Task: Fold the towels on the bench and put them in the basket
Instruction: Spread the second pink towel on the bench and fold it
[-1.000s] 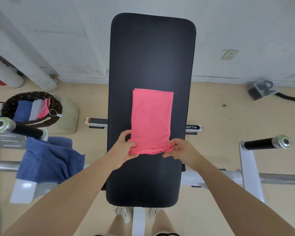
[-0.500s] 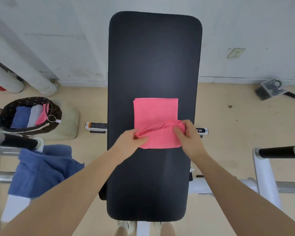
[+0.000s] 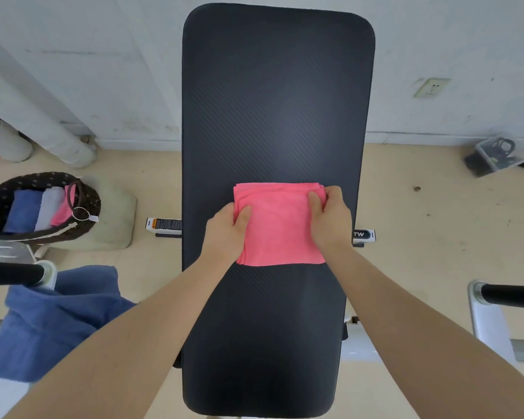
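**Pink towel folded to a square, ready to go to the basket**

The pink towel (image 3: 280,225) lies on the black padded desk (image 3: 277,101), about midway along its length, folded into a compact square with layered edges showing along its far side. Both hands are on it. The left hand (image 3: 227,229) grips the towel's left edge, thumb on top and the other fingers hidden beneath or behind the cloth. The right hand (image 3: 330,219) pinches the far right corner, thumb on top and fingers curled round the edge. Neither hand is spread flat.

Judging from the shape, the folding of this towel is at its last fold, with the corners being lined up; the step in hand is finishing the fold before the carry.

The wicker basket (image 3: 0,195) stands on the floor well to the left of the desk, and already holds a blue folded towel (image 3: 23,211), a grey folded towel (image 3: 50,207) and a pink folded towel (image 3: 61,211) set upright side by side. A loose blue towel (image 3: 58,322) hangs over a frame bar left of the desk, not yet folded.

The next move probably calls for lifting the square with both layers kept together so that it does not fall open, carrying it left and down to the basket, and slotting it in beside the pink one. After that the blue towel is left to fold.
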The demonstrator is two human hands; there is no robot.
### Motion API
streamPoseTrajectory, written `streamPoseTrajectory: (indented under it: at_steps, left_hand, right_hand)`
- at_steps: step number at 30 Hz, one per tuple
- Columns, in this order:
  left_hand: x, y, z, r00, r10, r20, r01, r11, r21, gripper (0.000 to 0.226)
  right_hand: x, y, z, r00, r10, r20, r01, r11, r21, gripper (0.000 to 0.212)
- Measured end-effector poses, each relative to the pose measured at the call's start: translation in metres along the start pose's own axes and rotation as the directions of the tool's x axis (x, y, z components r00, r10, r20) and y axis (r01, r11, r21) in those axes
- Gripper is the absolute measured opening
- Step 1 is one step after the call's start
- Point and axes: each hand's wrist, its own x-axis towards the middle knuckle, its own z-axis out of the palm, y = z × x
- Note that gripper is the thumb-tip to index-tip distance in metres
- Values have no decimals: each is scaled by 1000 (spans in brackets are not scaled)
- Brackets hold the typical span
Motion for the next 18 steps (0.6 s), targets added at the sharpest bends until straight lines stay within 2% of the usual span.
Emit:
streamPoseTrajectory:
  at_steps: [6,7,9,10,12,13,14,15,16,17,18]
  left_hand:
    - [11,4,1,972,156,-173,-122,974,193,25]
    - [12,3,0,939,256,-230,-194,946,260,23]
    - [12,-1,3,786,562,-258,-401,780,480,22]
    - [11,-4,7,687,700,-194,-510,655,558,20]
    - [7,-8,17,554,832,39,-685,428,590,19]
    - [5,-10,21,536,830,157,-727,358,586,27]
    - [5,-13,23,547,797,258,-736,311,601,37]
    - [6,-18,24,573,748,334,-729,279,626,46]
    - [8,-24,24,589,715,376,-719,252,648,53]
    - [9,-29,23,597,693,403,-715,232,660,58]
    - [10,-33,22,598,684,418,-712,215,668,61]
  right_hand:
    - [6,3,5,998,12,-63,-22,985,-170,30]
    - [6,3,6,998,8,-64,-21,979,-201,31]
    - [7,3,6,998,15,-63,-29,971,-238,32]
    - [7,2,7,997,32,-64,-47,968,-248,32]
    - [8,1,8,995,72,-72,-86,972,-220,31]
    - [7,0,9,993,79,-84,-93,980,-174,28]
    - [3,-2,8,992,46,-115,-62,988,-140,28]
    - [0,-1,9,980,-77,-185,44,984,-175,32]
    - [-4,1,11,933,-275,-231,203,935,-292,39]
    - [-9,3,14,847,-489,-209,374,827,-420,45]
    - [-14,9,19,743,-662,-97,535,675,-508,47]
